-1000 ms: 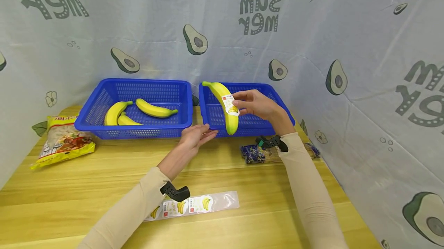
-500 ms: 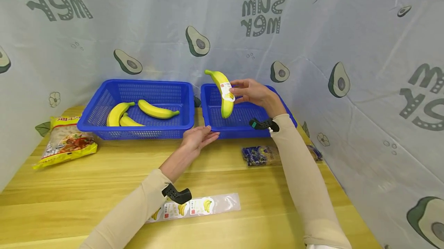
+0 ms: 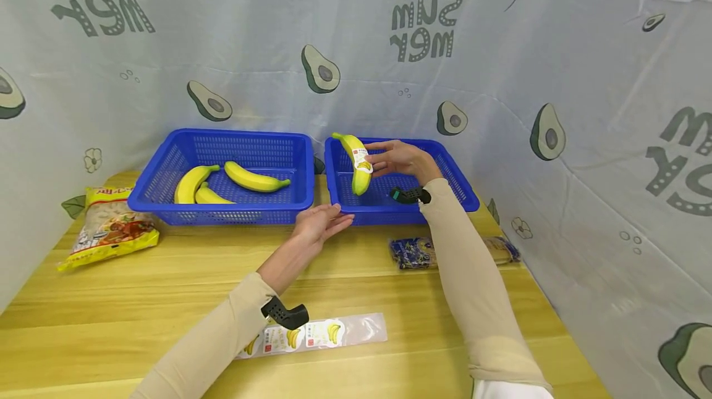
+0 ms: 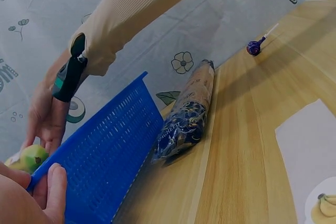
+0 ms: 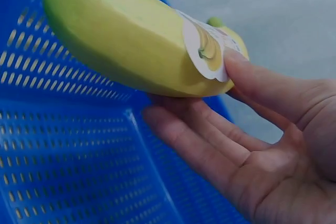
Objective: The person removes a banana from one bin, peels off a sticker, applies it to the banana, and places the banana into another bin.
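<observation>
In the head view my right hand (image 3: 396,159) holds a banana (image 3: 361,184) with a white label (image 3: 362,160) over the right blue basket (image 3: 384,216). The right wrist view shows the thumb on the label (image 5: 207,51) and the fingers under the banana (image 5: 121,30). My left hand (image 3: 317,226) pinches the near left corner of that basket; in the left wrist view its thumb and fingers (image 4: 52,192) lie on either side of the rim. Several bananas (image 3: 256,178) lie in the left blue basket (image 3: 222,208).
A yellow food bag (image 3: 114,226) lies left of the baskets. A spaghetti pack (image 3: 414,253) lies before the right basket. A strip of banana stickers (image 3: 361,328) is at the table's front, and a lollipop (image 4: 254,47) shows in the left wrist view. Printed curtains stand behind and beside.
The right hand with the banana rises from low at the right basket's front rim, then sinks down into the basket's outline. The left hand keeps its hold on the corner.
</observation>
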Tool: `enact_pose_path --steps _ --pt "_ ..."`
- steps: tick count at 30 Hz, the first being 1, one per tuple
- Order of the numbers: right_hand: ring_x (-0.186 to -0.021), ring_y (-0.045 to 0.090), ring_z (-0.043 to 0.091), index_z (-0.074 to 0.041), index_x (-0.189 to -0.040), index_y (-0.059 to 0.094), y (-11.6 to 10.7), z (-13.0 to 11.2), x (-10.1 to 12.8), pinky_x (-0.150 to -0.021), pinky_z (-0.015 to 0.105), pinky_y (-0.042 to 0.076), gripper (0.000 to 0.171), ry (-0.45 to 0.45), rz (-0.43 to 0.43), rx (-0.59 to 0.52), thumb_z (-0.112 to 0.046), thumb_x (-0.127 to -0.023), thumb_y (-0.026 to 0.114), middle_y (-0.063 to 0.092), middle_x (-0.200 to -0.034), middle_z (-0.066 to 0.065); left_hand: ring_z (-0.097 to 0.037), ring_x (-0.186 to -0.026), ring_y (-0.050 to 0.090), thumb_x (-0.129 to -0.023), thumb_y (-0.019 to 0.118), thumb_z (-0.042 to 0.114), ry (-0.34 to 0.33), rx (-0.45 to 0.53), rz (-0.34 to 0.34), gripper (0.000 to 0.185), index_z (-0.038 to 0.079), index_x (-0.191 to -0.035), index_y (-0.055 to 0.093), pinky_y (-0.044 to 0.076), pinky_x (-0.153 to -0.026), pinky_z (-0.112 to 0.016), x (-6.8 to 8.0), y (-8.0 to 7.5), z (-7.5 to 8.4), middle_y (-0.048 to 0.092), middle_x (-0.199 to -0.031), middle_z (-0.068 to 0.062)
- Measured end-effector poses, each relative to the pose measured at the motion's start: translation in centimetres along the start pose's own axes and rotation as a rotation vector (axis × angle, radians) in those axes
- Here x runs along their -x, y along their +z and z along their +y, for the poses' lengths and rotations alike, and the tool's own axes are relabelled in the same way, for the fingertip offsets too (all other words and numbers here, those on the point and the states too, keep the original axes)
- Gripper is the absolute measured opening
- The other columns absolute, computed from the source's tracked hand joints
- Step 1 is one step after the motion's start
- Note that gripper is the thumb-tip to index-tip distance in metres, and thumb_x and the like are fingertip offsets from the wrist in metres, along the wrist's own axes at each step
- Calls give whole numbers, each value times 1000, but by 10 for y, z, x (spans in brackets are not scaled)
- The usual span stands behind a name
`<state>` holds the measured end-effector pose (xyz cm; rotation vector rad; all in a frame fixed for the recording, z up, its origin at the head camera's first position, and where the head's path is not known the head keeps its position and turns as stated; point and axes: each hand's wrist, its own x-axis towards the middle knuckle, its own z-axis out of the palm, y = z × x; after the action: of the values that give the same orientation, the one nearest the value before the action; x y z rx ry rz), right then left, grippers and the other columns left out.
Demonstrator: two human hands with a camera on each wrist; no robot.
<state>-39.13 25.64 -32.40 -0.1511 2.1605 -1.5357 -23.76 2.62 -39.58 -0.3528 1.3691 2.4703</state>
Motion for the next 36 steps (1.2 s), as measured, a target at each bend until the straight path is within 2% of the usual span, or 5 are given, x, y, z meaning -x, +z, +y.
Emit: enact_pose_path --steps 9,18,26,30,36 --pt "-93 79 24 -4 -169 32 1 11 -11 -117 61 45 66 112 -71 60 -1 -109 60 71 -119 17 -28 -92 80 -107 63 -3 10 10 14 36 -12 -140 53 65 -90 -37 2 0 1 68 -130 -30" --pt "-112 75 33 -2 -168 32 6 20 -22 -112 53 52 65 192 -75 72 -3 -110 61 59 -143 26 -26 -87 80 -106 62 -5 12 27 3 33 -13 -138 54 65 -88 -37 -1 1 0 68 -129 -31" --pt "-96 79 29 -1 -168 31 14 20 -25 -115 54 50 66 259 -51 45 -3 -109 62 63 -135 26 -27 -91 80 -106 62 -4 12 26 -1 37 -15 -141 53 65 -88 -36 -1 0 0 67 -131 -33" --pt "-105 77 33 0 -167 31 20 17 -25 -116 54 49 66 280 -39 43 -1 -109 61 60 -141 29 -30 -95 80 -106 63 -4 9 31 3 40 -14 -144 52 65 -89 -36 -2 0 0 67 -132 -34" --pt "-118 73 38 1 -167 32 24 18 -28 -113 51 52 66 300 -20 65 1 -108 61 56 -148 32 -29 -90 80 -105 64 -6 12 49 18 30 -12 -133 56 66 -87 -37 -2 0 -1 70 -125 -30"
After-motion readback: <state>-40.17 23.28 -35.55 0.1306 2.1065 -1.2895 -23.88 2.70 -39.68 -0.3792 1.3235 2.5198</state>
